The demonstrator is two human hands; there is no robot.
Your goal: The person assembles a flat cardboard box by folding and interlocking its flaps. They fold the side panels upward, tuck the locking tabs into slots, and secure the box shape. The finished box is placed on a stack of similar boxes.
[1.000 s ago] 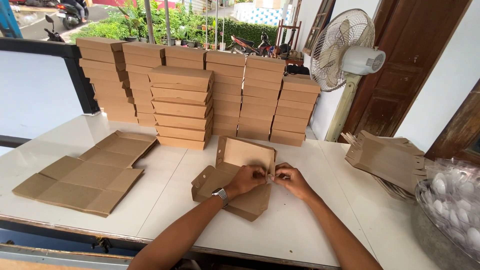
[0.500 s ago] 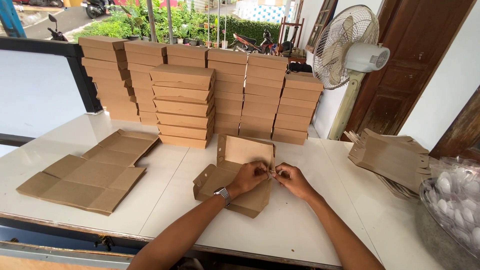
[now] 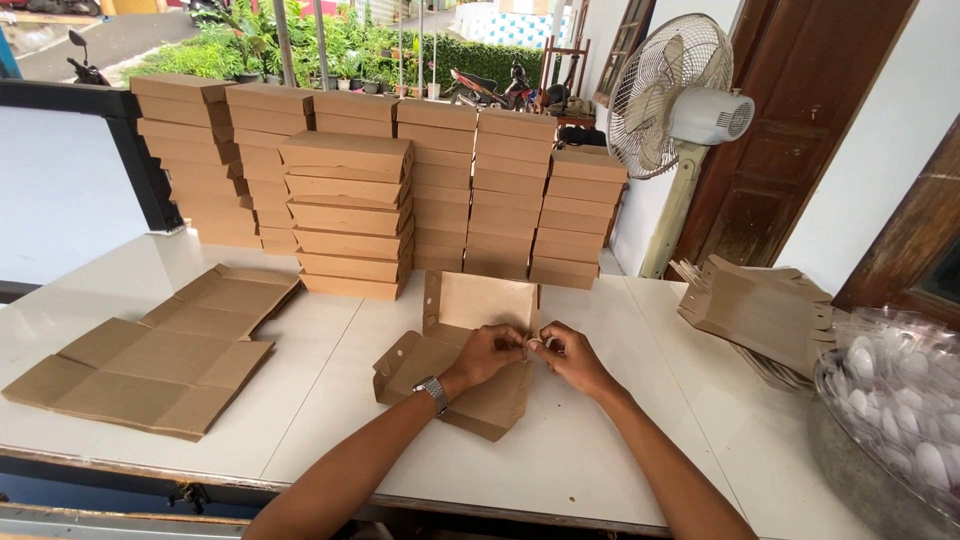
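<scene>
Brown cardboard box (image 3: 470, 375) — half-folded, right edge between both hands' fingertips (image 3: 522, 343)

Two hands, the left hand (image 3: 487, 352) and the right hand (image 3: 572, 358), meet at one half-folded cardboard box (image 3: 462, 365) on the single bench (image 3: 600, 440). Behind it stand six stacks of closed boxes (image 3: 345, 215); the front stack holds six boxes, while the others run too far back to count surely. Two piles of flat box blanks (image 3: 150, 360) lie at the left, and one more pile (image 3: 765, 315) at the right. There is one standing fan (image 3: 675, 100), one wristwatch (image 3: 433, 392) and one bag of white pieces (image 3: 900, 410).
</scene>
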